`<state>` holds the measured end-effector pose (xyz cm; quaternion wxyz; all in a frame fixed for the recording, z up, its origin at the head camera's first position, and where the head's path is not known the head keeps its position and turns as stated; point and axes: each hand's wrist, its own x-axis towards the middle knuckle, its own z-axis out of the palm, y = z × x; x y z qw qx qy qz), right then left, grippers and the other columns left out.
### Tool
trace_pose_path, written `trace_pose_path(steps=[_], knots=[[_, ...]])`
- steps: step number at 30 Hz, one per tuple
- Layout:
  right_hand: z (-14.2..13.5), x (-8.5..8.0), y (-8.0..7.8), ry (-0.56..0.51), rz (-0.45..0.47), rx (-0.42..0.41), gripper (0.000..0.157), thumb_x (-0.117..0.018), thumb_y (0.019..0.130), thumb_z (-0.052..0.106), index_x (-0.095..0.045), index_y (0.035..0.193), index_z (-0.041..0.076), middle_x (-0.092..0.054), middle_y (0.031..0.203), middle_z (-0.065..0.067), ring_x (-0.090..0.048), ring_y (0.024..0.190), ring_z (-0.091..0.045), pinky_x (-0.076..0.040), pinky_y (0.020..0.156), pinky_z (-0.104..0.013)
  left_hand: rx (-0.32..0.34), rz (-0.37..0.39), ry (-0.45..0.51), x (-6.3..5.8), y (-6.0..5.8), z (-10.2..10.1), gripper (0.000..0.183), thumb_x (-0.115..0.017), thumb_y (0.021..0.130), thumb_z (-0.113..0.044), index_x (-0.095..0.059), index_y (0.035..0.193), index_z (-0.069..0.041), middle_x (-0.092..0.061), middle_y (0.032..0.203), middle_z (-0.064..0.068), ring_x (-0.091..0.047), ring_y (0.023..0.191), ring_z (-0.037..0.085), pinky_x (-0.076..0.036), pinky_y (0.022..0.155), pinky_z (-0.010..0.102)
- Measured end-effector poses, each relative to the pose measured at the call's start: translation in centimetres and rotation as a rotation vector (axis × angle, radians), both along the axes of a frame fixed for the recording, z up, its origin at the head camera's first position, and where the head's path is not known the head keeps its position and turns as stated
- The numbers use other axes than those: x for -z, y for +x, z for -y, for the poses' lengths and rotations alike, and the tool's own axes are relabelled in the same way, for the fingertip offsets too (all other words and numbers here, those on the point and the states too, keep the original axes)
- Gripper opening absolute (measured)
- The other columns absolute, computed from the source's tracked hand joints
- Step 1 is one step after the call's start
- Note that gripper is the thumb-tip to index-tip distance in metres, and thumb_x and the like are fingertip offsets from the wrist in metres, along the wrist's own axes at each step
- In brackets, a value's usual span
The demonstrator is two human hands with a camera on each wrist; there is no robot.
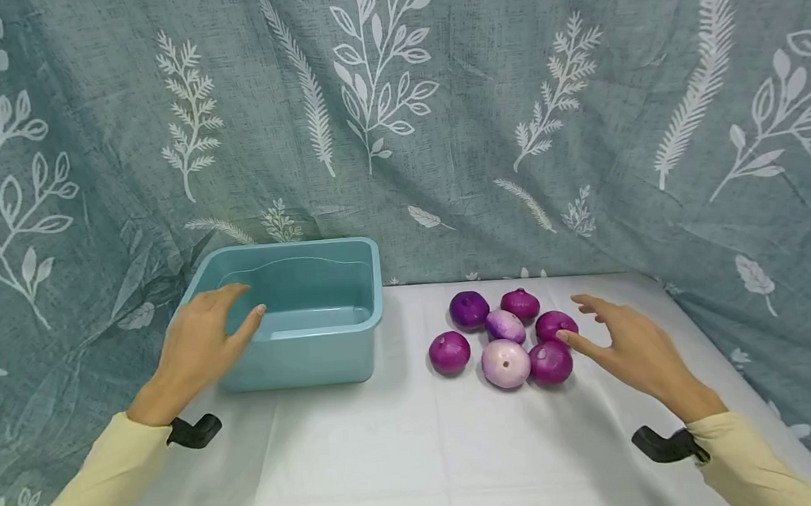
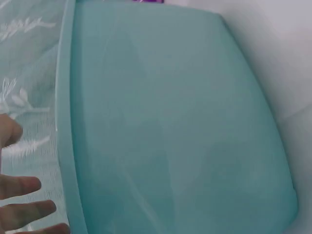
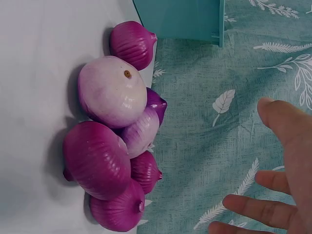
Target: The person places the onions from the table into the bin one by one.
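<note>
Several red onions lie in a loose cluster on the white cloth, among them a pale onion at the front and a dark purple onion at the back. My right hand hovers at their right side, fingers spread and holding nothing; its thumb tip overlaps the rightmost onion in the head view. Over the left side of a teal plastic tub, my left hand is held with thumb and fingers apart, also holding nothing. The inside of the tub shows no contents in the head view.
A white cloth covers the table. Behind and along both sides hangs a grey-green leaf-patterned curtain. The tub stands at the back left, close to the curtain, with the onions to its right.
</note>
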<state>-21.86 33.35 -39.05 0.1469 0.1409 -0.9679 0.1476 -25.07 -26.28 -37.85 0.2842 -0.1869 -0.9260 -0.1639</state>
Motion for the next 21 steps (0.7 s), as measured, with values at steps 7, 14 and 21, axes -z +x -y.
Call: trace_pose_path(steps=[7, 14, 21], knots=[[0.2, 1.4, -0.3, -0.04, -0.002, -0.017, 0.068, -0.07, 0.094, 0.057, -0.058, 0.143, 0.011, -0.069, 0.128, -0.012, -0.068, 0.103, -0.033, -0.057, 0.074, -0.056, -0.037, 0.062, 0.19, -0.2, -0.3, 3.1, 0.036, -0.067, 0.101, -0.026, -0.067, 0.13, -0.003, -0.065, 0.123, 0.023, -0.058, 0.104, 0.04, -0.048, 0.077, 0.059], [0.3, 2.2, -0.2, -0.054, 0.039, -0.024, 0.068, -0.07, 0.094, 0.058, -0.06, 0.143, 0.012, -0.067, 0.129, -0.015, -0.067, 0.102, -0.032, -0.057, 0.072, -0.053, -0.064, 0.179, 0.299, 0.6, -0.6, 6.6, 0.044, -0.065, 0.103, -0.024, -0.059, 0.139, 0.001, -0.052, 0.137, 0.03, -0.055, 0.112, 0.047, -0.047, 0.082, 0.06], [0.4, 3.2, 0.0, -0.062, 0.061, -0.034, 0.071, -0.073, 0.093, 0.053, -0.058, 0.145, 0.007, -0.066, 0.13, -0.017, -0.066, 0.102, -0.032, -0.056, 0.069, -0.046, -0.069, 0.317, 0.42, 1.6, -0.4, 9.0, 0.055, -0.062, 0.106, -0.033, -0.049, 0.149, -0.002, -0.047, 0.143, 0.027, -0.048, 0.124, 0.046, -0.044, 0.094, 0.059]])
